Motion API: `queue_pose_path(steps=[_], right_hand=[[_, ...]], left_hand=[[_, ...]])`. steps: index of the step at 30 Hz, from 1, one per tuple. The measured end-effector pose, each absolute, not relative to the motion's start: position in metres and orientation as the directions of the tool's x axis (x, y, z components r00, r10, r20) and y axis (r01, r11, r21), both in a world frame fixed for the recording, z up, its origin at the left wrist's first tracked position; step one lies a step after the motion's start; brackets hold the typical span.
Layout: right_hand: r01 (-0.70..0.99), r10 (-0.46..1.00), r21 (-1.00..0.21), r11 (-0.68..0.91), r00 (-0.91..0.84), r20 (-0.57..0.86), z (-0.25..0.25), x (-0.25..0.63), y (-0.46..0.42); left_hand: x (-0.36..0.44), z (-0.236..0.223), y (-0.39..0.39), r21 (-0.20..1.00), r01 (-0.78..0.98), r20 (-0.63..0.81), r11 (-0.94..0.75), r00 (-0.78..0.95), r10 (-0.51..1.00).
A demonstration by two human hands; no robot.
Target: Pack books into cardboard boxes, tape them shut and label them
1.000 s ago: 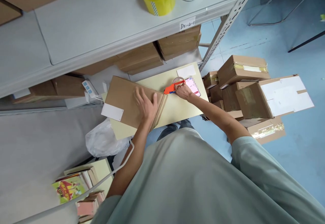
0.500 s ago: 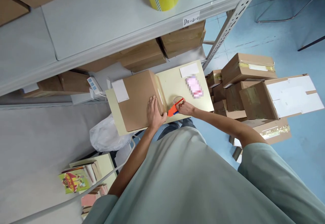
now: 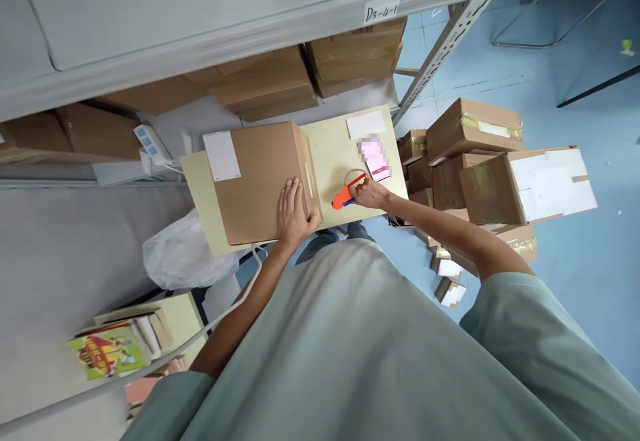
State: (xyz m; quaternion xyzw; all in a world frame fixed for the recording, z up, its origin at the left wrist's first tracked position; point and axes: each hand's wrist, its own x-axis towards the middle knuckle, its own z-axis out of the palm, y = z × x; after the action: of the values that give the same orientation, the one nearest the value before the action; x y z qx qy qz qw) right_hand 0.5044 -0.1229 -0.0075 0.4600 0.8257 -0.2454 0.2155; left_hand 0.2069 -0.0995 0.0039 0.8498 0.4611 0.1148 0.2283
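So the two hands are apart: left hand [image 3: 296,214] lies flat on top of the cardboard box [image 3: 255,184] by its near right corner, thumb at the edge, not gripping. Right hand [image 3: 369,193] is closed around an orange tape dispenser [image 3: 343,197] with a bit of blue on it, just right of the box with a small gap between. Can't tell if the dispenser touches the table.

The box sits on a cream table [image 3: 327,137] and eats up most of its depth, near edge about at the table's edge. There's a white label [image 3: 221,155] at its far left corner, can't make out any print. Its right side has clear tape over a thin white strip. Bare tabletop shows right of the box, plus a narrow strip on its left.

Right of the box, past the dispenser, there's a phone [image 3: 377,164] with its screen pixelated, and a white paper [image 3: 365,125] just beyond that, nothing readable. Farther beyond the box, a shelf edge tag [image 3: 383,9] reads "D3-4-1", handwritten. Stacked cartons [image 3: 493,191] crowd the table end to the box's right. Off the box's near left there's a green book [image 3: 111,353], red title too small to read.
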Motion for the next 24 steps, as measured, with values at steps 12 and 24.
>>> queue_pose_path(steps=[12, 24], right_hand=[[0.948, 0.767, -0.243, 0.206, -0.311, -0.561, 0.007, 0.446, -0.129], [0.998, 0.799, -0.028, -0.048, 0.022, -0.601, 0.026, 0.391, -0.135]], left_hand=[[0.210, 0.004, -0.100, 0.520, 0.717, -0.003, -0.464, 0.545, 0.839], [0.213, 0.006, -0.102, 0.523, 0.702, 0.044, -0.482, 0.543, 0.839]])
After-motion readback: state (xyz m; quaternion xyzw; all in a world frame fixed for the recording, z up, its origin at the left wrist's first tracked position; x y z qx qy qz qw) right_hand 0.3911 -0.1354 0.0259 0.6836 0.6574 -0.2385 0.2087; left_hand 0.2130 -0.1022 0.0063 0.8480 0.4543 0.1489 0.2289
